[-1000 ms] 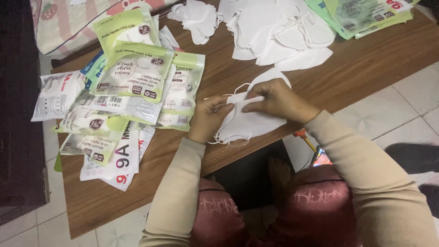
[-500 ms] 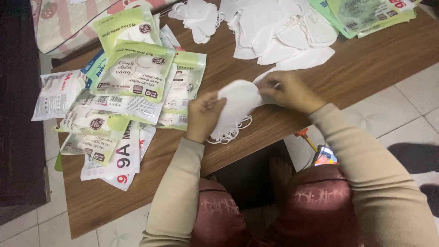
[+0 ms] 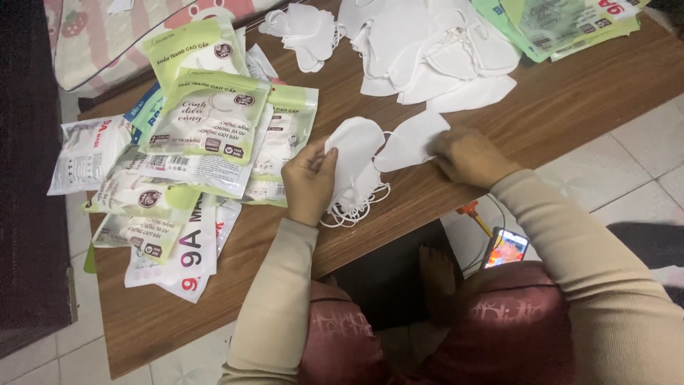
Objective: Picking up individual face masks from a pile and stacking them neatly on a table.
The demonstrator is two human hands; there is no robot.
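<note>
Fingers (image 3: 329,153) closed on white masks (image 3: 354,153)

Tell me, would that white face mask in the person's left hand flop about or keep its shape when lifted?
Probably it half keeps its shape: the white mask stands upright in the left hand without drooping. Its ear loops dangle in loose curls, so those look floppy. It seems very light, pinched only by the fingertips. The right hand holds another mask lying flat on the wooden table.

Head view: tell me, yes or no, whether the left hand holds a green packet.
No, the left hand holds a white mask; green packets lie beside it.
</note>
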